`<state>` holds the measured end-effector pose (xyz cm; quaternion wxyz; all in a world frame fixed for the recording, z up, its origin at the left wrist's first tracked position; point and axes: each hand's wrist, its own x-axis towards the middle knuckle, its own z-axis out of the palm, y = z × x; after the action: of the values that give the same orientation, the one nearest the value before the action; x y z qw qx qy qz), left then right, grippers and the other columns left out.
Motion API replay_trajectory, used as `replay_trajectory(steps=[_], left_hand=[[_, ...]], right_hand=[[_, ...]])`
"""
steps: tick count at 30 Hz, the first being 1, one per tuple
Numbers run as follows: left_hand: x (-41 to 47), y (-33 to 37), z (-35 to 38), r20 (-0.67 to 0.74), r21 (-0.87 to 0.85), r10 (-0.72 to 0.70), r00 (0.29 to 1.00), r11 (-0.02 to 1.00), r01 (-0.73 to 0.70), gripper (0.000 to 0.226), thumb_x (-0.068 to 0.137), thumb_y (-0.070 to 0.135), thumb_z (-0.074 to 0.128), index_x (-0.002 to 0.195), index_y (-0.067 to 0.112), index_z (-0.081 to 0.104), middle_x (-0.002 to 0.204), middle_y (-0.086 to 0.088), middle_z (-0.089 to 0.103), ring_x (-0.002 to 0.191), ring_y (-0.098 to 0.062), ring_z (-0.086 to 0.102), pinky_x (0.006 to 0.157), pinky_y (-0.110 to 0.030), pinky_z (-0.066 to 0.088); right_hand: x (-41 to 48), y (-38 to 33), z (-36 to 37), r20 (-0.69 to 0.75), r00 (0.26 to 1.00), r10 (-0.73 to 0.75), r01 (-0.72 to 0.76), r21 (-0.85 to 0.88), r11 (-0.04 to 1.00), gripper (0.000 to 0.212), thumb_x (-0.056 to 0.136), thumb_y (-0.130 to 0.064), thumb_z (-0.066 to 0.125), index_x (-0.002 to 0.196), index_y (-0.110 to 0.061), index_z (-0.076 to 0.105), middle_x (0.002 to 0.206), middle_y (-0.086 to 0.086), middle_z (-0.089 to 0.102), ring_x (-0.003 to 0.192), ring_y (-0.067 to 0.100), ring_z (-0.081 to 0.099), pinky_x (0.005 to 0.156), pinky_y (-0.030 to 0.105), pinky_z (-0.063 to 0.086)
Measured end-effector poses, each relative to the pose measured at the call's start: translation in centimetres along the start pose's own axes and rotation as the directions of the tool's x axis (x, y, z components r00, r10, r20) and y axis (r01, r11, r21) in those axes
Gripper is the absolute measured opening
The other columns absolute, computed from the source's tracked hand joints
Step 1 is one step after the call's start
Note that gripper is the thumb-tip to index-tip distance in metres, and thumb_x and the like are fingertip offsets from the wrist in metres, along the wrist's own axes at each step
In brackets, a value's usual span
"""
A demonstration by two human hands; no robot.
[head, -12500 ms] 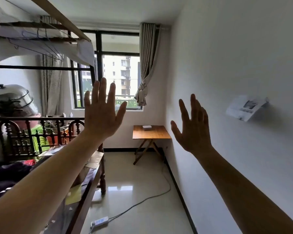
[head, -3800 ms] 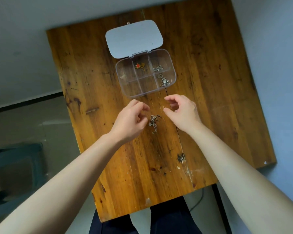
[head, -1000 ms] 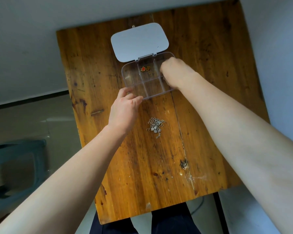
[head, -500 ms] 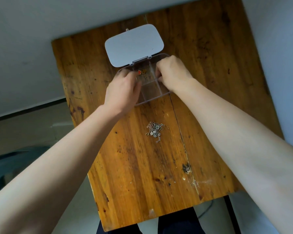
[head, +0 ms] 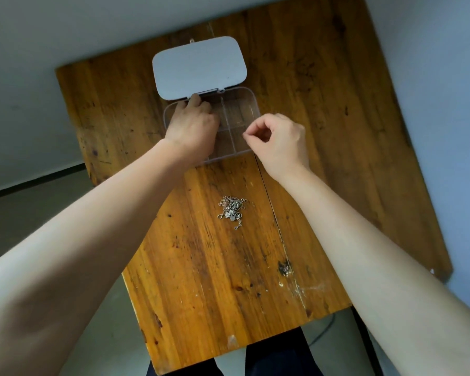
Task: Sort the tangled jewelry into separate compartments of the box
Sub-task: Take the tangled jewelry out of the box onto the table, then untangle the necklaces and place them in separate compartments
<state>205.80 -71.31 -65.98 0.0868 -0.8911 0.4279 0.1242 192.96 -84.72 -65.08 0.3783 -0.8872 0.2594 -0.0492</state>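
Jewelry (head: pixel 232 210) lies tangled behind both hands, while the left hand (head: pixel 193 126) reaches into the box (head: pixel 239 115), grip hidden, and the right hand (head: pixel 277 142) pinches shut beside it, seemingly emptying compartments.

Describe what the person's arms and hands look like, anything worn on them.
Both forearms are bare, with no sleeves in view. The left hand and right hand show no gloves, rings, watch or bracelet on the parts that are visible. Dark trousers show below the table edge.
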Motion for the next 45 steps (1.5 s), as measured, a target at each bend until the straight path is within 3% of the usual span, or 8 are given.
replay_trajectory(steps=[4, 8, 12, 18, 23, 31, 37, 45], left_hand=[[1.0, 0.5, -0.8, 0.139, 0.017, 0.01, 0.99, 1.0, -0.013, 0.013, 0.091, 0.005, 0.06, 0.101, 0.006, 0.068, 0.098, -0.014, 0.065, 0.1, -0.031, 0.053, 0.081, -0.04, 0.046], [2.5, 0.4, -2.0, 0.263, -0.085, -0.018, 0.965, 0.996, 0.041, 0.007, 0.092, 0.001, 0.06, 0.093, 0.005, 0.065, 0.074, -0.007, 0.057, 0.062, -0.021, 0.055, 0.055, -0.03, 0.044], [3.0, -0.8, -3.7, 0.226, -0.26, -0.005, 0.974, 0.963, 0.065, 0.005, 0.089, 0.007, 0.067, 0.09, 0.008, 0.071, 0.089, -0.011, 0.068, 0.079, -0.026, 0.065, 0.067, -0.037, 0.056], [-3.3, -0.6, -5.0, -0.171, -0.638, -0.163, 0.972, 0.77, 0.017, 0.008, 0.085, 0.006, 0.067, 0.089, 0.013, 0.067, 0.084, -0.001, 0.066, 0.074, -0.015, 0.059, 0.062, -0.021, 0.046], [-11.6, 1.8, -1.1, -0.035, -0.856, -0.357, 0.934, 0.492, 0.156, 0.023, 0.076, 0.006, 0.068, 0.072, 0.027, 0.059, 0.066, 0.011, 0.06, 0.055, 0.0, 0.05, 0.053, -0.012, 0.043], [-16.5, 6.5, 6.3, 0.142, -0.74, -0.228, 0.963, 0.622, 0.256, 0.016, 0.085, 0.023, 0.072, 0.099, 0.027, 0.066, 0.093, 0.003, 0.056, 0.079, -0.02, 0.061, 0.072, -0.038, 0.055], [-17.1, 8.4, 8.0, 0.092, -0.697, -0.239, 0.967, 0.678, 0.233, 0.049, 0.088, 0.033, 0.072, 0.133, 0.02, 0.058, 0.112, -0.001, 0.056, 0.104, -0.022, 0.058, 0.077, -0.037, 0.058], [-18.6, 9.2, 9.1, -0.036, -0.578, -0.281, 0.959, 0.789, 0.21, 0.049, 0.087, 0.028, 0.073, 0.131, 0.011, 0.059, 0.108, -0.009, 0.057, 0.095, -0.028, 0.055, 0.07, -0.038, 0.053]], right_hand=[[-3.2, 0.2, -0.6, -0.054, 0.993, 0.108, -0.1, 0.127, 0.987, 0.002, 0.091, -0.025, 0.074, 0.089, -0.025, 0.073, 0.093, -0.006, 0.072, 0.082, 0.004, 0.065, 0.067, 0.003, 0.047], [-5.9, -0.3, -1.2, -0.083, 0.985, 0.149, -0.129, 0.211, 0.969, 0.009, 0.089, -0.023, 0.076, 0.085, -0.029, 0.071, 0.087, -0.009, 0.071, 0.078, 0.0, 0.065, 0.065, 0.003, 0.048], [-8.2, -0.4, -1.4, -0.09, 0.976, 0.199, -0.169, 0.265, 0.949, 0.007, 0.087, -0.022, 0.077, 0.083, -0.027, 0.072, 0.084, -0.011, 0.071, 0.076, 0.001, 0.066, 0.065, 0.007, 0.05], [-10.8, 0.6, 0.1, 0.016, 0.964, 0.265, -0.259, 0.266, 0.928, 0.009, 0.087, -0.024, 0.077, 0.084, -0.03, 0.072, 0.082, -0.016, 0.071, 0.077, -0.002, 0.065, 0.064, 0.003, 0.046], [-13.0, 1.8, 2.2, 0.115, 0.937, 0.328, -0.346, 0.206, 0.915, 0.008, 0.087, -0.027, 0.075, 0.085, -0.034, 0.071, 0.087, -0.017, 0.071, 0.076, -0.004, 0.065, 0.062, 0.001, 0.044], [-16.0, 4.3, 3.8, 0.186, 0.906, 0.379, -0.391, 0.026, 0.92, 0.022, 0.092, -0.031, 0.069, 0.114, -0.033, 0.067, 0.113, -0.011, 0.061, 0.085, -0.002, 0.064, 0.065, 0.004, 0.034], [-16.8, 5.4, 4.3, 0.169, 0.916, 0.363, -0.367, -0.008, 0.93, 0.05, 0.092, -0.031, 0.071, 0.138, -0.032, 0.051, 0.113, -0.009, 0.054, 0.079, -0.003, 0.058, 0.065, 0.005, 0.042], [-16.1, 6.2, 3.9, 0.311, 0.943, 0.12, -0.03, -0.278, 0.96, 0.06, 0.101, -0.048, 0.051, 0.154, -0.043, 0.024, 0.109, -0.008, 0.039, 0.074, 0.007, 0.052, 0.054, 0.014, 0.041]])
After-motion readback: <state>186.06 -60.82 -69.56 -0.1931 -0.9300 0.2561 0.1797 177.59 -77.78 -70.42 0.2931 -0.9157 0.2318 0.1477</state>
